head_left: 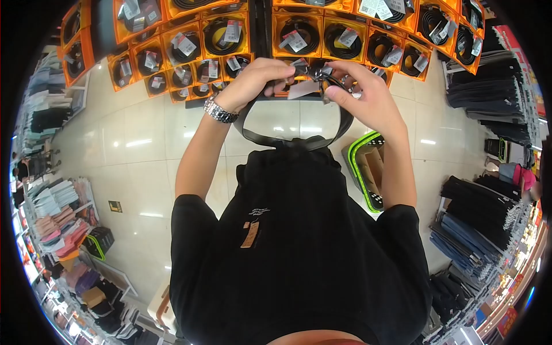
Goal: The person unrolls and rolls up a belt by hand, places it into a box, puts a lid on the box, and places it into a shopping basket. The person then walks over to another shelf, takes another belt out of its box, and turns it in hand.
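Note:
A black belt (270, 140) hangs in a loop in front of my body, with its upper parts in both hands. My left hand (253, 83), with a metal watch (220, 110) at its wrist, is closed on the belt at the loop's left side. My right hand (368, 95) grips the other side near the buckle end, thumb and fingers bent round it. Between the hands hangs a pale tag (303, 89). The buckle's details are blurred and partly hidden by my fingers.
Ahead, orange display boxes (296, 35) hold several coiled, tagged belts. A green-rimmed shopping basket (352, 167) stands on the tiled floor (141, 167) to the right. Clothes racks line both sides, with dark trousers (480, 198) at right and folded clothes (54, 201) at left.

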A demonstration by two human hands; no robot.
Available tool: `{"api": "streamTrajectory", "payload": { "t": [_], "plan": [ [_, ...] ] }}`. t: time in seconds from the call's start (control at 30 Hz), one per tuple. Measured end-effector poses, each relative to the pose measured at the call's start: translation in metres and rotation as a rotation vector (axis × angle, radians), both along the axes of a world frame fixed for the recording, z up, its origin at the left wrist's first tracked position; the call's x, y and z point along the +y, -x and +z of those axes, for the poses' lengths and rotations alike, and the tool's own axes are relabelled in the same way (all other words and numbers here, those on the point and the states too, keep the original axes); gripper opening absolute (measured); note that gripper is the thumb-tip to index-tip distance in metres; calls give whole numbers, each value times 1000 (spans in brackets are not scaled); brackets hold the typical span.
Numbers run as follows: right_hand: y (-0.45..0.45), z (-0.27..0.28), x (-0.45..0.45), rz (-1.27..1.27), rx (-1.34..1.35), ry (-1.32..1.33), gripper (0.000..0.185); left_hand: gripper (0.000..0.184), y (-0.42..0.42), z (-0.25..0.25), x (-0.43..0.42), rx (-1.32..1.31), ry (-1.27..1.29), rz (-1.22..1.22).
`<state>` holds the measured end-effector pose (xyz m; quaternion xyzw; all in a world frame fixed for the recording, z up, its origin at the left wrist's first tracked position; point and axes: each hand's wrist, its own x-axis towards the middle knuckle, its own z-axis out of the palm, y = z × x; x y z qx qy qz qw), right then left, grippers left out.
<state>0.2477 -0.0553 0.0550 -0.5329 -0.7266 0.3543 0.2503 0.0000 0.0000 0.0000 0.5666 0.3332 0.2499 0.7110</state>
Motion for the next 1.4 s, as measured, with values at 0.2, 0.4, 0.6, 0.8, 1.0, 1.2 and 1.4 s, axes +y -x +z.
{"api": "streamTrajectory", "payload": {
  "t": [0.2,0.4,0.6,0.8,1.0,1.2,1.4],
  "plan": [
    [-10,8,20,39,-87,-115,32,40,-9,27,-1,43,66,34],
    [-38,43,68,306,19,281,33,51,-13,8,1,-240,372,-235],
    [-53,39,60,610,48,400,30,62,-20,20,-31,-256,534,-358],
    [-55,52,40,622,151,548,17,62,-27,-1,-45,-385,464,-576],
    [-79,60,26,514,165,611,17,62,-24,0,-50,-346,460,-616],
    [-94,71,21,490,218,573,18,62,-28,-4,-51,-387,416,-662],
    [-100,81,21,476,228,536,23,64,-27,-1,-50,-373,393,-667]
  ]
}}
